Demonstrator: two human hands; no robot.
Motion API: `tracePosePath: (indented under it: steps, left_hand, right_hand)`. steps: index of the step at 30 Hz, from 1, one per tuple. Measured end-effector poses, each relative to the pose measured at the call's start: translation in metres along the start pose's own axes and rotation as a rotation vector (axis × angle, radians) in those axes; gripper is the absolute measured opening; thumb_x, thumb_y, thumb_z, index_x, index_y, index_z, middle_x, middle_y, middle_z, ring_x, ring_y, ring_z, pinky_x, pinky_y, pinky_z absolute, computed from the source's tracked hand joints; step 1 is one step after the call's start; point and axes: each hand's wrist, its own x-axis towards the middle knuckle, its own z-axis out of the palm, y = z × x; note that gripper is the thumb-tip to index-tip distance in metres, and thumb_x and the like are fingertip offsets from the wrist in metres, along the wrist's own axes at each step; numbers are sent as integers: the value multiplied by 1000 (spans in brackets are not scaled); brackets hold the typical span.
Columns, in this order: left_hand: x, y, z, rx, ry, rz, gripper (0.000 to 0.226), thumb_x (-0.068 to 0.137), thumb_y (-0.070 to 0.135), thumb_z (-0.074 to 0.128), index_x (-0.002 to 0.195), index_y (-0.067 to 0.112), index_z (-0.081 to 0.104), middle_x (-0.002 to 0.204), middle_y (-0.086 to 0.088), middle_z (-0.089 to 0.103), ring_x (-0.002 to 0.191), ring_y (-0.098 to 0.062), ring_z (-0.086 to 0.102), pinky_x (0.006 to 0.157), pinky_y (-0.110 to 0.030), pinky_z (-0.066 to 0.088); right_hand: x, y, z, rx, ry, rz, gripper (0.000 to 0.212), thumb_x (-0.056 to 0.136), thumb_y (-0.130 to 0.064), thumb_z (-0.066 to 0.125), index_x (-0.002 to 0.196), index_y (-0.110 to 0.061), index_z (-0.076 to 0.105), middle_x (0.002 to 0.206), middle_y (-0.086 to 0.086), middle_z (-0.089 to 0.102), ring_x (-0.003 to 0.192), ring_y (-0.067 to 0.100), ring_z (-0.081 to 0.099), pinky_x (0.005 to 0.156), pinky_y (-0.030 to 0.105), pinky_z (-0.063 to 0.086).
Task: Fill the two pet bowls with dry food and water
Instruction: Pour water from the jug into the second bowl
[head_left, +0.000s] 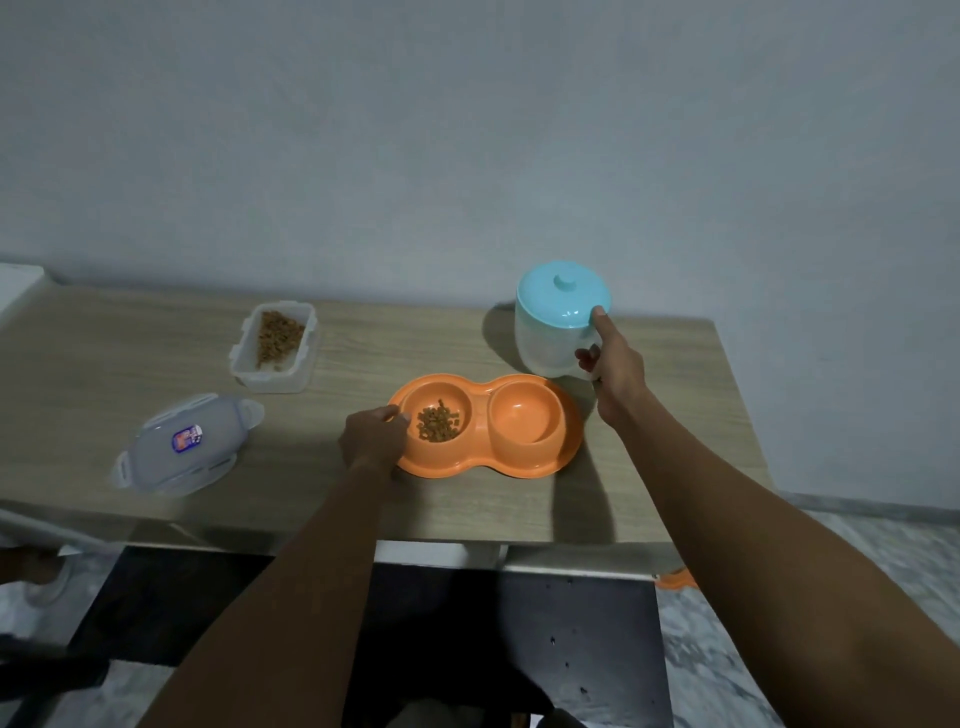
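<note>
An orange double pet bowl sits mid-table. Brown kibble lies in its left cup, and the right cup looks bare. My left hand rests on the bowl's left rim, fingers curled over the edge. Behind the bowl to the right stands a translucent white jug with a light blue lid. My right hand grips the jug at its right side, thumb pressed against the lid's edge. A clear rectangular container of kibble stands open at the back left.
The container's clear lid lies flat on the wooden table near the front left. A grey wall runs directly behind the table. The table's right edge ends just past the jug. A white object sits at the far left.
</note>
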Motion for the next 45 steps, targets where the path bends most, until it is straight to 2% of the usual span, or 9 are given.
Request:
tracePosePath:
  steps: [5, 8, 13, 16, 25, 30, 33, 38, 45]
  left_hand:
    - [3, -1, 0, -2, 11, -5, 40, 88, 30, 69, 124, 11, 69, 135, -12, 62, 127, -33, 55, 107, -38, 41]
    - [1, -2, 0, -15, 21, -4, 40, 88, 30, 70, 123, 9, 69, 133, -14, 64, 125, -34, 56, 105, -37, 42]
    - [-4, 0, 2, -62, 46, -34, 40, 87, 29, 71, 123, 10, 69, 130, -14, 66, 123, -35, 58, 103, -35, 44]
    - [-5, 1, 1, -65, 46, -43, 37, 87, 30, 71, 120, 13, 71, 127, -13, 67, 120, -35, 59, 102, -36, 45]
    - [0, -2, 3, -66, 54, -59, 34, 85, 34, 71, 117, 21, 73, 120, -13, 70, 113, -37, 62, 100, -44, 50]
    - [0, -2, 5, -17, 61, -67, 34, 86, 39, 68, 116, 25, 73, 119, -12, 70, 112, -36, 61, 98, -40, 50]
    - [1, -4, 5, -10, 58, -71, 34, 86, 40, 68, 117, 26, 73, 120, -12, 70, 113, -37, 61, 98, -40, 49]
    - [2, -4, 7, -17, 66, -75, 35, 86, 39, 69, 118, 23, 72, 119, -14, 70, 113, -37, 61, 101, -42, 49]
    - [4, -5, 8, -13, 67, -73, 37, 85, 40, 69, 118, 24, 72, 119, -12, 71, 112, -36, 62, 99, -44, 50]
  right_hand:
    - [-6, 0, -6, 39, 59, -33, 72, 73, -62, 80, 124, -16, 58, 99, -4, 65, 99, 17, 67, 86, 33, 48]
    - [-6, -1, -18, 66, 107, -44, 69, 72, -58, 83, 122, -17, 59, 106, 0, 66, 95, 13, 65, 88, 34, 48]
    - [-15, -12, -43, 162, 152, -89, 71, 63, -60, 83, 113, -12, 69, 80, -1, 51, 71, 14, 46, 70, 30, 42]
    - [-26, -28, -54, 141, 174, -157, 55, 64, -57, 84, 97, -16, 70, 77, -1, 49, 68, 14, 41, 65, 30, 36]
    - [-69, -48, -65, -224, 47, -322, 33, 79, -41, 83, 68, -18, 61, 67, -7, 53, 65, 11, 47, 60, 27, 35]
    - [-71, -50, -66, -452, 46, -349, 56, 60, -55, 89, 52, -13, 53, 55, -5, 48, 61, 17, 45, 61, 36, 35]
    - [-74, -51, -63, -593, 53, -369, 62, 63, -53, 89, 50, -17, 40, 55, -1, 41, 59, 17, 40, 59, 36, 32]
    - [-78, -50, -56, -781, 46, -388, 59, 62, -60, 86, 58, -11, 52, 61, 5, 48, 59, 18, 44, 58, 36, 34]
    - [-84, -49, -48, -935, 46, -431, 63, 64, -60, 85, 50, -14, 44, 53, 0, 43, 54, 16, 43, 55, 35, 32]
